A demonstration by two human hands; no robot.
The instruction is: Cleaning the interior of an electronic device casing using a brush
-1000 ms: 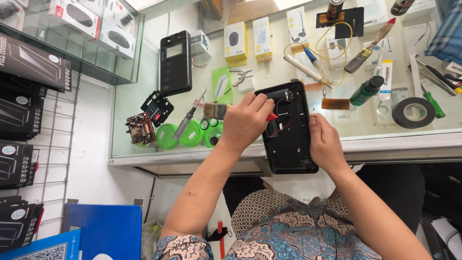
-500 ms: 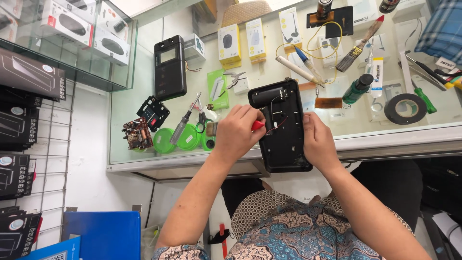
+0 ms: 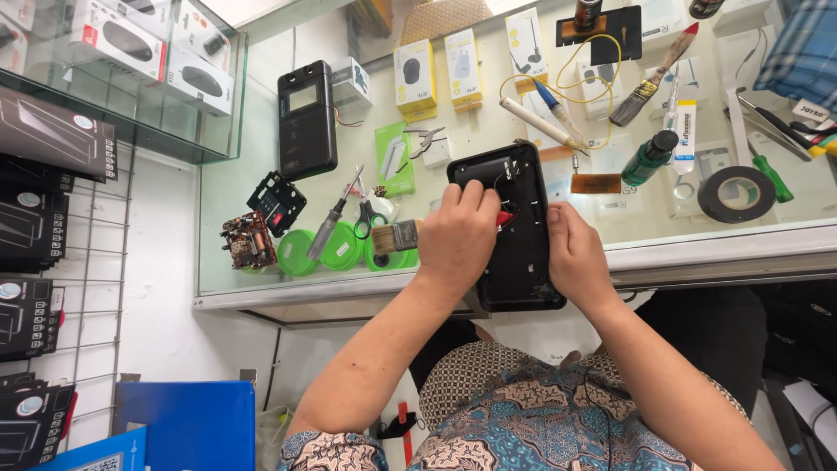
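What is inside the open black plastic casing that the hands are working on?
Inside the black plastic casing, thin wires show near the top, and a red-tipped piece pokes out beside the left hand. That hand covers the left interior; the right hand hides the right edge.

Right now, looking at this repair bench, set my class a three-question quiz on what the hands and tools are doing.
1. True or false: the left hand rests on the open black casing.
2. What red-tipped thing shows just beside the left hand? A) a tool B) a tape roll C) a brush
3. Which hand steadies the casing's right edge?

Key: 1 true. 2 A. 3 the right hand.
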